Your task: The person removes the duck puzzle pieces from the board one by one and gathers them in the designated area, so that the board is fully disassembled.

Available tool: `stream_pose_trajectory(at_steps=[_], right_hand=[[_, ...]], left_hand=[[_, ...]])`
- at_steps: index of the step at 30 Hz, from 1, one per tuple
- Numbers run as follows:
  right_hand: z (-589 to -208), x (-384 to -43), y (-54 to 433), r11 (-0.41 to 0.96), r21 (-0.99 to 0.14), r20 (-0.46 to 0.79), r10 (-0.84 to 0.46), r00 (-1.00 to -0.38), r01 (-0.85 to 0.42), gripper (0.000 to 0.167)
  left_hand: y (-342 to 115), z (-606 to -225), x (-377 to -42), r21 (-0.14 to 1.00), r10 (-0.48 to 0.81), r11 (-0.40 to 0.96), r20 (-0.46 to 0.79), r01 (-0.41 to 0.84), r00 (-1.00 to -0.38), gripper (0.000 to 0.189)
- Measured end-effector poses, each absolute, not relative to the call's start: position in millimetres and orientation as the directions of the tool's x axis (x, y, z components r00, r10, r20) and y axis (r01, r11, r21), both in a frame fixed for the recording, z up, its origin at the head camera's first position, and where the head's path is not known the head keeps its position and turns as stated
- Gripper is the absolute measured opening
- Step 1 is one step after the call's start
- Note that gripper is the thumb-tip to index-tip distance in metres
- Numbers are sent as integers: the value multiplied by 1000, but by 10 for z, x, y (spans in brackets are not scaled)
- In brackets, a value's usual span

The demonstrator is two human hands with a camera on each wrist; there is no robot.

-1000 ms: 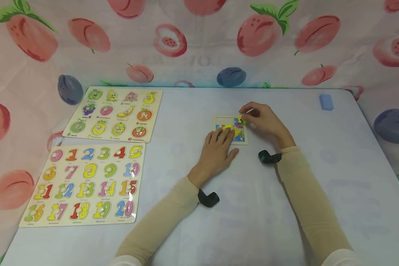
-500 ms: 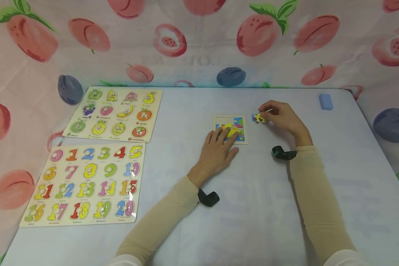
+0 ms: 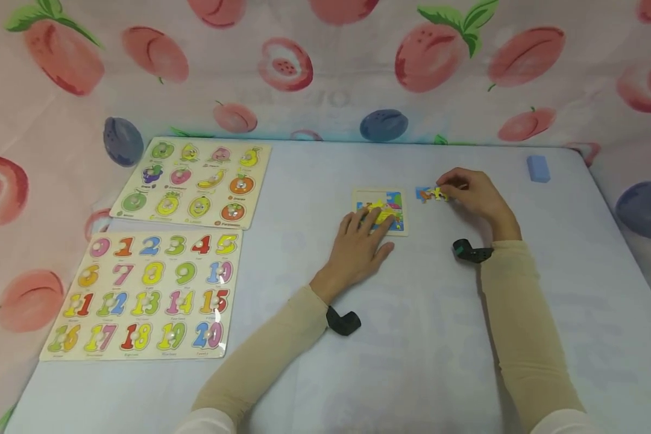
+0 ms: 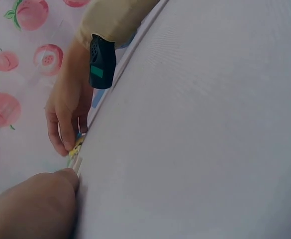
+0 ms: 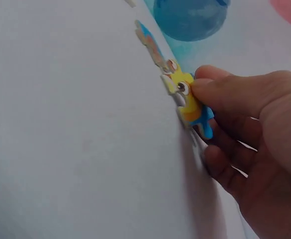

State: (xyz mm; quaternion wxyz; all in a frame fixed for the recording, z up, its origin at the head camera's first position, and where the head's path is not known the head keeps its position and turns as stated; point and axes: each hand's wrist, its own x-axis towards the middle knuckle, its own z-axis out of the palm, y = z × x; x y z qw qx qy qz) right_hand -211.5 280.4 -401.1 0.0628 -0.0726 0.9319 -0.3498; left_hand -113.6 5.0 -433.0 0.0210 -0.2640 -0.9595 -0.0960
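My left hand (image 3: 358, 253) lies with spread fingers on a small jigsaw puzzle board (image 3: 405, 212), covering its lower left part. Bare wood shows at the board's upper left; blue, pink and yellow pieces fill other parts. To the right of the board, my right hand (image 3: 480, 196) pinches a yellow jigsaw piece (image 5: 185, 99) between thumb and fingers. That piece has a printed eye and blue edges, and stands tilted close over the table. A blue and orange jigsaw piece (image 3: 423, 193) lies just left of it.
A fruit peg puzzle (image 3: 192, 184) lies at the back left, with a number peg puzzle (image 3: 141, 295) in front of it. A blue block (image 3: 538, 169) sits near the back right corner. Fruit-print cloth (image 3: 325, 66) hangs behind the table.
My right hand has moved right, from the board's upper right corner to the table beside it, with the yellow jigsaw piece. My left hand stays on the board. The head view has shifted slightly.
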Motion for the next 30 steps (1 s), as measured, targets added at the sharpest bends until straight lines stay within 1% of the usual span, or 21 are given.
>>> stream_pose_trajectory(at_steps=[6, 12, 16, 23, 30], right_hand=[[-4068, -2086, 2848, 745, -658, -24, -172, -985, -114, 20], [-4062, -2079, 2906, 735, -664, 26, -160, -987, -137, 19], [-4052, -2095, 2878, 723, -677, 23, -169, -985, -140, 19], [-4074, -2111, 2845, 742, -660, -3, -158, -987, -117, 18], [-4092, -2123, 2818, 739, -665, -24, -162, -987, -105, 20]], left_hand=[[100, -4343, -1140, 148, 508, 846, 66, 512, -859, 54], [130, -4331, -1148, 125, 511, 845, 104, 521, -853, 53], [113, -4319, -1150, 119, 503, 850, 109, 513, -858, 53], [87, -4305, -1135, 131, 500, 852, 84, 507, -862, 54], [66, -4319, -1135, 138, 499, 849, 109, 510, -860, 53]])
